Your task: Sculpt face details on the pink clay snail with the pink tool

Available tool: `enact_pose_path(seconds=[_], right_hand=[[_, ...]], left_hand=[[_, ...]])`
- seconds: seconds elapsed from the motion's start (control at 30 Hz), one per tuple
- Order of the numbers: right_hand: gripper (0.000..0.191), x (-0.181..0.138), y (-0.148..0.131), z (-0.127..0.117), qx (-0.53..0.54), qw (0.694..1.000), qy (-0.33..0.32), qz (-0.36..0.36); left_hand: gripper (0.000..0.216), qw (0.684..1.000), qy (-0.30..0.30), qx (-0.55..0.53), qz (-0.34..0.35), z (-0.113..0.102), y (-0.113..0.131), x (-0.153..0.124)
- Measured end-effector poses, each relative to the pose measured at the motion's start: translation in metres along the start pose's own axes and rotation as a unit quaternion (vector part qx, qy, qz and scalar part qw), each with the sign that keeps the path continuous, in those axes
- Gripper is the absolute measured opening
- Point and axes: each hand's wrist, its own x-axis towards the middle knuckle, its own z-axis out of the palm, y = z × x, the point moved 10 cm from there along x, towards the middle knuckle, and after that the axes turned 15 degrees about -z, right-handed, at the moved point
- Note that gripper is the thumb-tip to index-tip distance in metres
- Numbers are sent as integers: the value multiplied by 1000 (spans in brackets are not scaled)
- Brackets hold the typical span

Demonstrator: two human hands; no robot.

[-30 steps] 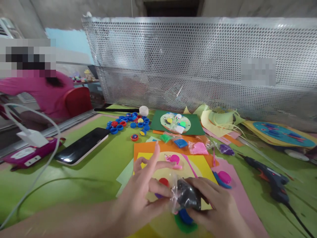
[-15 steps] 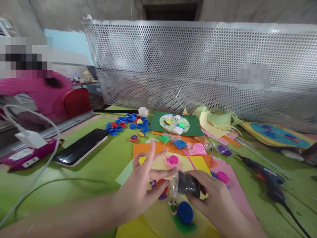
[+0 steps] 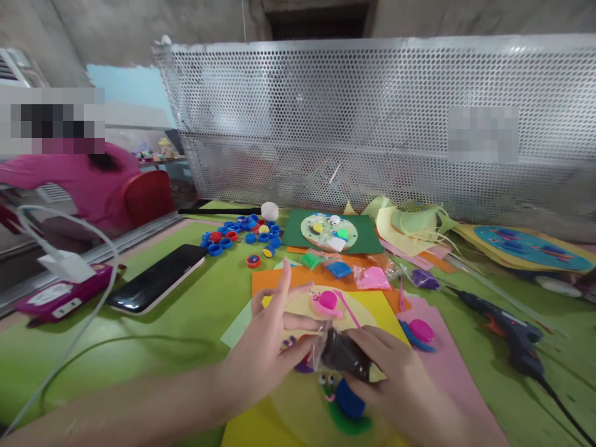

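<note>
l hand (image 3: pixel 256 341) & r hand (image 3: pixel 398 375) grip pinched on blk-filled bag (image 3: pixel 344 352) over papers (image 3: pixel 382 304) on green tbl (image 3: pixel 209 298), mesh screen (image 3: pixel 326 118) behind.

left hand (image 3: pixel 261 338), one: palm turned toward the right fingers; one of its fingers (image 3: pixel 284 282) pointing upright, thumb and nearest finger brought together in a pinch below that one. left forearm (image 3: pixel 153 397), one, bare: stretched low, to the left of its fingers. right hand (image 3: pixel 395 372), one: back uppermost, fingers curled in a grip, thumb beneath them, just right of the left fingers. right wrist (image 3: pixel 444 413), one: bare, below and right of its fingers.
</note>
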Motion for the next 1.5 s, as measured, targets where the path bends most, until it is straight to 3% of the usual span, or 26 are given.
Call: enact_pose_path(seconds=[0.17,0.43,0.67,0.8,0.93,1.0,1.1,1.23,1.5], right_hand=[[39,1,-8,0,-21,999,11,-43],[52,-2,-17,3,-15,995,41,-93],[64,-2,-17,0,-7,995,47,-89],[61,-3,-17,3,-12,995,46,-86],[57,-1,-18,-2,-25,995,46,-84],[51,0,-17,-8,-34,995,46,-77],[42,1,-13,-20,-47,995,52,-66],[25,1,-3,-35,-74,993,77,-45],[18,-1,20,-42,-104,991,89,3]], left_hand=[[101,974,-64,-166,-140,9,-25,6],[117,932,-78,-282,-212,16,-37,5],[99,966,-26,-193,-169,1,-22,2],[83,978,-21,-169,-117,-2,-16,-1],[72,980,-7,-162,-114,-4,-18,-1],[79,967,-16,-208,-144,-4,-24,2],[88,924,-29,-322,-204,-5,-36,11],[70,894,-31,-374,-245,-4,-52,24],[71,884,-40,-398,-243,-4,-56,28]])
